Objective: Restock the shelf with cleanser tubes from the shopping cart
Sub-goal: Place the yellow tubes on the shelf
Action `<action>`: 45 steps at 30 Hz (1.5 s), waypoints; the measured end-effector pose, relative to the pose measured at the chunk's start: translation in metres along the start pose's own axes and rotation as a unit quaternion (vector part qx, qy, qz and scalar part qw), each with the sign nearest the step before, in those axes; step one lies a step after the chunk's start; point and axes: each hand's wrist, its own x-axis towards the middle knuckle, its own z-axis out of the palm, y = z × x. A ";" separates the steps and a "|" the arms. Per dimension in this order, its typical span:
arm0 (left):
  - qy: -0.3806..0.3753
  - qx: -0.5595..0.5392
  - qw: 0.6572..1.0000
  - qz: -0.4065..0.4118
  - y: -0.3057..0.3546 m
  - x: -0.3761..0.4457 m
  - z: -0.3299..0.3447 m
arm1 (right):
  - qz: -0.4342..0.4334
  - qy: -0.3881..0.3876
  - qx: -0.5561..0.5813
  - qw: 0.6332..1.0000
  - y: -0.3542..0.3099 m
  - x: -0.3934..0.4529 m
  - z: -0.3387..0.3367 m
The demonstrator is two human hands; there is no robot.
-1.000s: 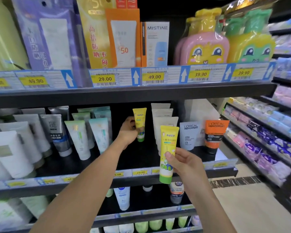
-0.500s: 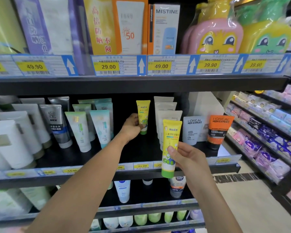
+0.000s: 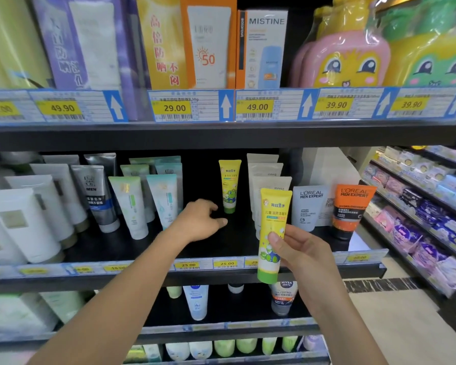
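A yellow cleanser tube with a green cap (image 3: 229, 184) stands cap-down at the back of the middle shelf (image 3: 221, 241), alone in a dark gap. My left hand (image 3: 200, 222) hovers just left of and in front of it, fingers loosely curled, holding nothing. My right hand (image 3: 299, 248) pinches a second, like yellow tube (image 3: 271, 233) upright in front of the shelf edge, thumb on its lower front. The shopping cart is out of view.
Pale green and teal tubes (image 3: 132, 204) stand left of the gap, white tubes (image 3: 267, 180) and L'Oreal tubes (image 3: 350, 209) to its right. The shelf above (image 3: 221, 135) overhangs with price tags. Another tube shelf lies below; an aisle shelf runs along the right.
My left hand has let go of the standing yellow tube and drawn back toward me. My right hand keeps its tube, now raised a little closer to the shelf.
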 end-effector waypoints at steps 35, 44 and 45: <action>0.392 0.297 0.848 0.197 -0.128 -0.105 0.033 | -0.019 0.144 -0.218 0.965 0.031 0.102 0.136; 0.389 0.311 0.847 0.189 -0.127 -0.104 0.033 | -0.027 0.149 -0.200 0.968 0.040 0.106 0.131; 0.388 0.313 0.847 0.187 -0.127 -0.105 0.032 | -0.028 0.147 -0.199 0.968 0.039 0.105 0.131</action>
